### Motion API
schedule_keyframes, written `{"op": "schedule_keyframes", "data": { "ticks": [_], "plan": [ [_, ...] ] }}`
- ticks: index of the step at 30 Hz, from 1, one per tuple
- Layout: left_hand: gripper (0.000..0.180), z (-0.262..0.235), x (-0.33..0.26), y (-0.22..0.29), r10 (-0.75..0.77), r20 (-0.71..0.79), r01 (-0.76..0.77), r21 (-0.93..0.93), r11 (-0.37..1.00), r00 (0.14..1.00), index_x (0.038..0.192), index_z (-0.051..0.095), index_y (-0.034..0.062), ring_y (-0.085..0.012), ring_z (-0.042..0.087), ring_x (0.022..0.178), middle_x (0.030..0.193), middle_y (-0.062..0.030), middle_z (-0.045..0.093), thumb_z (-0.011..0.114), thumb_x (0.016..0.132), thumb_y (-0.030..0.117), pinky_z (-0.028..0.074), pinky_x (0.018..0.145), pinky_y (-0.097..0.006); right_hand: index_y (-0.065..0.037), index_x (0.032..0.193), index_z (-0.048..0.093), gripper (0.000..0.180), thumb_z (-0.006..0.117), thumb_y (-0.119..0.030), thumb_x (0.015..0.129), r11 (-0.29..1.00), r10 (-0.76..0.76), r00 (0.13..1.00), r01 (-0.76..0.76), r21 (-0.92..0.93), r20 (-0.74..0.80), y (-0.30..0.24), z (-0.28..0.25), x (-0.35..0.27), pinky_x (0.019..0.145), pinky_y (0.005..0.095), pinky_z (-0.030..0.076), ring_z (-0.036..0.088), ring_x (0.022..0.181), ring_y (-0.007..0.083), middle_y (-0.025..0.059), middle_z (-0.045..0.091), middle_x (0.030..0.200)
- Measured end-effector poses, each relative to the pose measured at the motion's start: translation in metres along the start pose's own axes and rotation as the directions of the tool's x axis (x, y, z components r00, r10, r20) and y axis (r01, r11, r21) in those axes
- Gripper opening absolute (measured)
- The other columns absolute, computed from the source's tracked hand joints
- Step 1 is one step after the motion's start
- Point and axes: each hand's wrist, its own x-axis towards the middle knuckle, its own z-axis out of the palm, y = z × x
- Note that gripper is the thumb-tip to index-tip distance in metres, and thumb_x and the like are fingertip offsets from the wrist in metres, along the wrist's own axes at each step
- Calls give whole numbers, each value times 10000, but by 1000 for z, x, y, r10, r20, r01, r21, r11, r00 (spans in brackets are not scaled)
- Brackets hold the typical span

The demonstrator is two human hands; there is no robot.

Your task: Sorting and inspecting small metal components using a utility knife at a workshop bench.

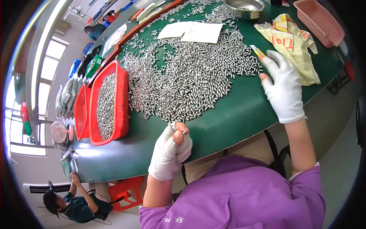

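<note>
At the near edge of the green counter (228,124), the left hand (171,150) is held with its fingers curled in, and its grip is closed on a small metal piece (185,133), which is pinched between thumb and forefinger. To the right, the right hand (283,86) is stretched over the counter, its thumb spread from the fingers. A small yellow-and-white tool (257,50) is met by its forefinger; whether the grip is closed on that tool cannot be told. Both hands are covered by white gloves from which bare fingertips are left showing.

The middle of the counter is covered by a broad heap of silver metal pieces (190,84), just beyond the left hand. On its far part, white sheets of paper (204,33) are laid. At the far right, a steel bowl (248,15), a pale yellow cloth bag (291,45) with red markings and a pink basket (319,27) are set.

Left of the heap, a red basket (122,114) is filled with similar pieces, and a second red basket (81,114) is placed just beside it. Farther left, plastic bags (69,95) and a pink fan (59,131) are seen. At the near left, a co-worker (82,208) in dark clothing is seated, with both hands brought together by the counter's edge.
</note>
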Motion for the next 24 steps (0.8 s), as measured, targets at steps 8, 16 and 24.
{"op": "schedule_keyframes", "data": {
  "ticks": [8, 16, 24],
  "plan": [
    [262, -1, 17, 12, -131, 97, 136, -39, 990, 987, 1021, 533, 127, -44, 232, 478, 617, 78, 298, 613, 974, 372, 184, 439, -215, -113, 896, 676, 205, 791, -134, 727, 430, -473, 881, 220, 876, 11, -90, -10, 32, 751, 373, 516, 631, 851, 266, 56, 649, 932],
    [295, -14, 41, 31, -181, 187, 229, -280, 932, 966, 959, 502, 117, -43, 234, 464, 609, 84, 299, 533, 1007, 406, 196, 431, -206, -90, 893, 660, 156, 723, -177, 780, 362, -555, 832, 229, 903, 12, -107, 26, 65, 737, 394, 517, 632, 815, 290, 85, 629, 867],
    [285, -29, 63, 39, -122, 281, 232, -404, 885, 952, 1076, 590, 82, -43, 259, 447, 633, 64, 356, 552, 1000, 354, 225, 412, -205, -66, 829, 628, 146, 694, -155, 735, 415, -603, 756, 569, 710, -254, -109, 46, 88, 596, 387, 523, 640, 726, 276, 69, 632, 824]
  ]
}}
